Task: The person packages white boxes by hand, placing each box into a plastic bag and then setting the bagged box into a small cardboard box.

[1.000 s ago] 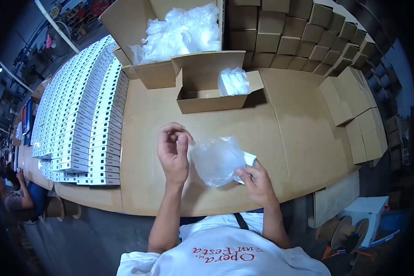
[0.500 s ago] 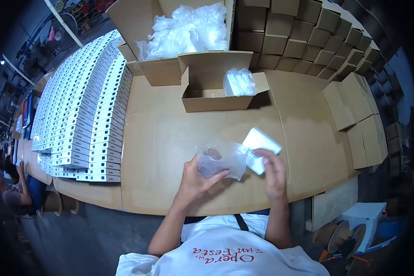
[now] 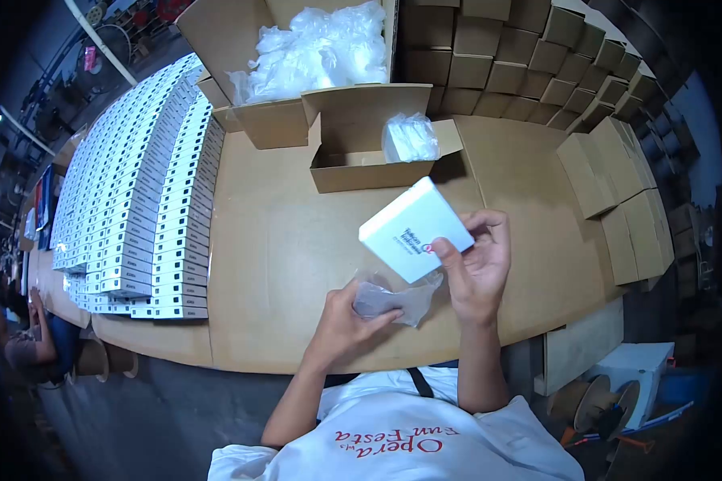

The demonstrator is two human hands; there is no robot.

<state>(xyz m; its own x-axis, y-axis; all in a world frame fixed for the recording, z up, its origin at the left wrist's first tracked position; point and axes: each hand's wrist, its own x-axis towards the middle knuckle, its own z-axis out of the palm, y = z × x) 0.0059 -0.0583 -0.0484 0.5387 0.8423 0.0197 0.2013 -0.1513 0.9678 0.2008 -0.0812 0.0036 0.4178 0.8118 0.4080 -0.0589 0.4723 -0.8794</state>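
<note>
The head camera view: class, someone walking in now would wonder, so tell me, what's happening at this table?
A person's right hand holds up a white box with printing on it, while the left hand holds a clear plastic bag just below. The box is outside the bag. Beyond them stands an open carton with a plastic-wrapped bundle at its right end. Many white boxes are stacked on the left.

There is one separate white box, one clear bag, one small open carton with at least one wrapped pack, one larger far carton, one surface, and, too many to count exactly, stacked white boxes at left and brown cartons at far right.
</note>
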